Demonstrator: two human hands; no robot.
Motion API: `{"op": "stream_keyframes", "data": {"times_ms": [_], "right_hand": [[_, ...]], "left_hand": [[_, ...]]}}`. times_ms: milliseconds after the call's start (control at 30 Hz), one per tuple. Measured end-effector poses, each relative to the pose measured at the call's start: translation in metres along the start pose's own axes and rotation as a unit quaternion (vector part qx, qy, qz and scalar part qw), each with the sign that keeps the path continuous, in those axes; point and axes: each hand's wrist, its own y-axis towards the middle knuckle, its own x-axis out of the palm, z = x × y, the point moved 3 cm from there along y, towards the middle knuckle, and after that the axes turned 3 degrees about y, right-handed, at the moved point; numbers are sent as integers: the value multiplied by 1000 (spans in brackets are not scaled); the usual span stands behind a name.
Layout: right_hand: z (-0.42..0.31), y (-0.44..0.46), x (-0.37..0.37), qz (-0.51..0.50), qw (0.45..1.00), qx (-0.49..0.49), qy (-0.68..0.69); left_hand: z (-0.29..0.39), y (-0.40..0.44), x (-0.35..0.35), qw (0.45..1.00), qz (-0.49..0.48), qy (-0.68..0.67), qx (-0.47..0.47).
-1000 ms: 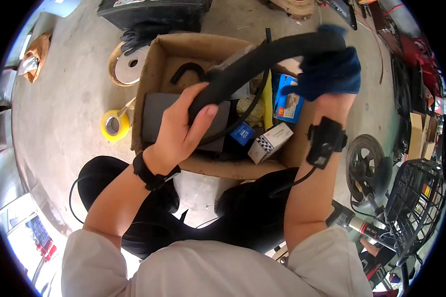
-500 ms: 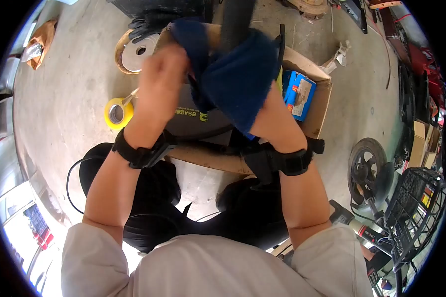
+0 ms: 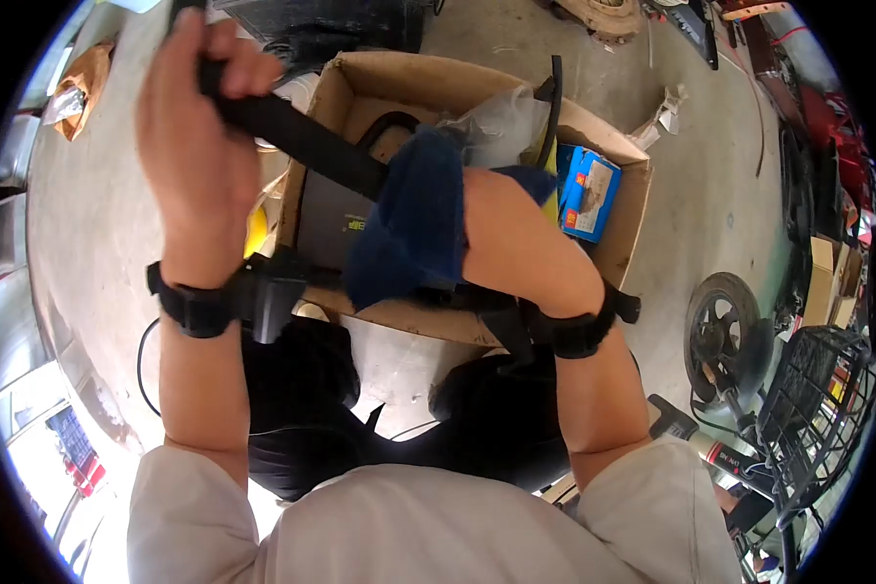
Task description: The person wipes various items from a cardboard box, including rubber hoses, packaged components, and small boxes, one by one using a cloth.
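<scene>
A long black bar (image 3: 307,146) slants from the upper left down to the middle, over an open cardboard box. My left hand (image 3: 200,146) has its fingers closed around the bar's upper end. Around the lower part of the bar is a dark blue cloth (image 3: 409,224), gripped by my right hand (image 3: 506,214); the cloth hides most of those fingers. What the bar belongs to cannot be made out. Black bands with small boxes are on both wrists.
The cardboard box (image 3: 428,68) holds a dark grey case (image 3: 321,219), a clear plastic bag (image 3: 501,122) and a blue carton (image 3: 589,190). Yellow tape (image 3: 256,232) lies left of it. A black wheel (image 3: 720,326) and a wire basket (image 3: 818,419) are at right.
My left hand has moved up and left from beside the cloth onto the bar's upper end. The bar has swung from near upright to slanting left. The cloth has shifted left and down.
</scene>
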Motion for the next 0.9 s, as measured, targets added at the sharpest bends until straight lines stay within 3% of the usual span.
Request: {"op": "stream_keyframes", "data": {"times_ms": [67, 167, 300, 367, 467, 500, 533, 567, 667, 767, 900], "right_hand": [[-4, 3, -13, -6, 996, 3, -83], [1, 1, -27, 120, 989, -52, -73], [10, 1, -34, 101, 992, -69, -22], [16, -1, -40, 93, 993, -72, -2], [35, -10, -63, 115, 983, 32, 143], [49, -17, -67, 184, 946, 69, 257], [46, -26, -79, 224, 973, 41, 41], [48, -36, -88, 273, 960, 37, -42], [58, -71, -106, 382, 909, 73, 152], [56, -97, -103, 416, 860, 79, 283], [61, -101, -94, 422, 848, 90, 307]], "left_hand": [[11, 10, -17, 999, 32, -15, 10], [16, 30, -56, 994, 33, -108, -6], [6, 36, -79, 974, 97, -188, -80], [10, 43, -84, 977, 79, -170, -104], [25, 56, -110, 985, 48, -118, -113], [28, 60, -118, 988, 37, -97, -112], [29, 62, -122, 989, 59, -100, -90], [30, 63, -127, 989, 82, -102, -68], [19, 65, -156, 981, 181, -74, -14], [-2, 60, -174, 947, 314, 10, 62], [-60, 72, -244, 920, 371, -126, -4]]}}
